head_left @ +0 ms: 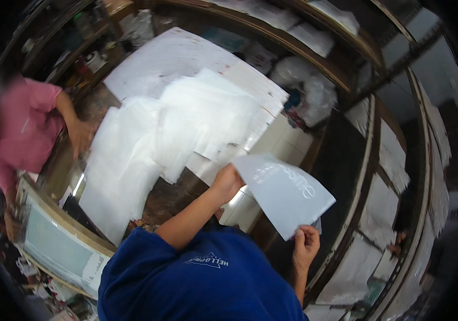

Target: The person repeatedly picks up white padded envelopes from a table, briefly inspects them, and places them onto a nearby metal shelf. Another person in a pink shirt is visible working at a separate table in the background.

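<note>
A thin, whitish translucent plastic sheet [288, 195] with white printing stretches between my two hands, to the right of the table. My left hand [228, 184] is closed on its upper left corner. At the lower right corner, my right hand [306, 246] pinches the edge between thumb and fingers. A sliver of another layer shows beside that corner. To the left of my left hand, many similar milky sheets [132, 144] lie fanned out in overlapping piles.
A large stained white board [159, 56] lies under the sheets. Across the left side stands a person in a pink top [36, 117], one hand near the pile, beside a framed printing screen [63, 241]. At right, long racks [365, 176] hold more sheets. Crumpled clear plastic [314, 96] sits behind.
</note>
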`<state>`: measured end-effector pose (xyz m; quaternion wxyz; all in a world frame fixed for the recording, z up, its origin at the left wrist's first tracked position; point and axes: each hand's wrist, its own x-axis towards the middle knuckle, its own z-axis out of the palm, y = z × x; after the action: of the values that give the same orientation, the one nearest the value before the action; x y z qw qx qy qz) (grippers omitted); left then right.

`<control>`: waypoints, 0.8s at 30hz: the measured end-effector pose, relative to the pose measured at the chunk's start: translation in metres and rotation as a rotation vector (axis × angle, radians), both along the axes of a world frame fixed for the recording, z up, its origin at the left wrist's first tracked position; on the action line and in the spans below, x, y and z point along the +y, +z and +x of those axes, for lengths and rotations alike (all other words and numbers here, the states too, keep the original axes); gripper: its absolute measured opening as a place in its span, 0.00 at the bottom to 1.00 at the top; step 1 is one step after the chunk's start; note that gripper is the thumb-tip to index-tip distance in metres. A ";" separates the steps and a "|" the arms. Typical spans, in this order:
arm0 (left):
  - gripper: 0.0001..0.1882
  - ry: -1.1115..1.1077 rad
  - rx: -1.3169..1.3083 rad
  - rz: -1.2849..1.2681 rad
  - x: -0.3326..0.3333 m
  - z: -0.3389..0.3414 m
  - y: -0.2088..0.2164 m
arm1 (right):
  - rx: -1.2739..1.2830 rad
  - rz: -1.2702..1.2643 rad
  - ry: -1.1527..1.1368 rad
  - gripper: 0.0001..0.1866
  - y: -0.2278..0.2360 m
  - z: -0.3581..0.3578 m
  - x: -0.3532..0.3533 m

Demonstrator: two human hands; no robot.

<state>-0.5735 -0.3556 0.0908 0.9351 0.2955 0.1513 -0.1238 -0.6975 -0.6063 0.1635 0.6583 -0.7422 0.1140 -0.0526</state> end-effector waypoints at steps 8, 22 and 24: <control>0.08 0.481 -0.271 1.402 0.131 0.005 0.074 | -0.007 -0.077 -0.060 0.05 -0.031 0.003 -0.027; 0.45 -0.244 0.342 2.174 0.355 0.124 -0.088 | 0.188 -0.573 -0.049 0.06 0.025 -0.022 -0.029; 0.28 -0.055 0.096 2.244 0.423 0.133 -0.141 | 0.206 -0.573 0.048 0.09 0.050 -0.032 -0.037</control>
<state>-0.4404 0.0678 -0.0499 0.1298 0.9685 0.2063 0.0509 -0.7299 -0.6434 0.2135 0.4081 -0.9016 0.1430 0.0085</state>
